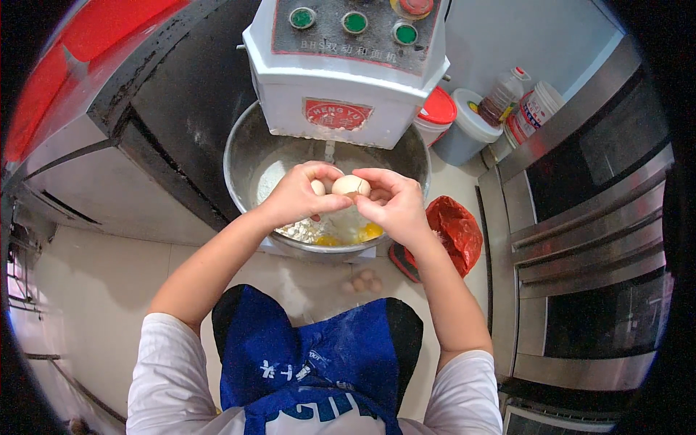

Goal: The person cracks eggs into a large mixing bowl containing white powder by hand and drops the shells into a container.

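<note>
A cracked egg point(349, 185) is held above the mixer's steel bowl point(232, 163), with a crack line down its right side. My right hand point(397, 206) grips it between thumb and fingers. My left hand point(299, 193) meets it from the other side, its thumb at the shell's lower edge. A second egg point(317, 187) sits within my left fingers, partly hidden by them. Below, in the bowl, lie white flour point(270, 182) and egg yolks point(371, 232) near the front rim.
The dough mixer's head point(337, 92) overhangs the back of the bowl. Several eggs point(363, 281) lie on the tiled floor before my knees. A red plastic bag point(455, 236) stands right of the bowl. Lidded buckets point(468, 128) and a plastic jug point(501, 98) are behind, beside steel ovens point(592, 217).
</note>
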A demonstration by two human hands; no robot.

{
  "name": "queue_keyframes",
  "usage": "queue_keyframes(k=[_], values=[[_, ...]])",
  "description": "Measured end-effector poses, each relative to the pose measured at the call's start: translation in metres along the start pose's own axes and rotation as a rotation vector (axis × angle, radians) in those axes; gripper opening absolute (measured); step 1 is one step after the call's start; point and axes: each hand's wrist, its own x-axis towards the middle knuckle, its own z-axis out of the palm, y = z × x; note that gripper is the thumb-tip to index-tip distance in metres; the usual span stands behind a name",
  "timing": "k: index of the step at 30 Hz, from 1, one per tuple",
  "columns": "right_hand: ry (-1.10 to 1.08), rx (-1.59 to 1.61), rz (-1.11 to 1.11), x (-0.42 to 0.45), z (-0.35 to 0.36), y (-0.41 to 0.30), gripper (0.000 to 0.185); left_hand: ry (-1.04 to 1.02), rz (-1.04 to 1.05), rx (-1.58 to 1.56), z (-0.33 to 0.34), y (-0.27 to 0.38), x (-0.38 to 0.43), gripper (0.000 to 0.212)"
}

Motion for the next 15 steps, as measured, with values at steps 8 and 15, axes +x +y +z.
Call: queue_keyframes(k=[8, 15], values=[[0.016, 0.1, 0.011, 0.002, 0.001, 0.011, 0.042, 0.001, -0.105, -0.017, 0.001, 0.006, 0.003, 0.043], [-0.038, 0.186, 0.061, 0.001, -0.014, 0.017, 0.04, -0.048, -0.144, 0.03, -0.009, 0.002, 0.004, 0.044]])
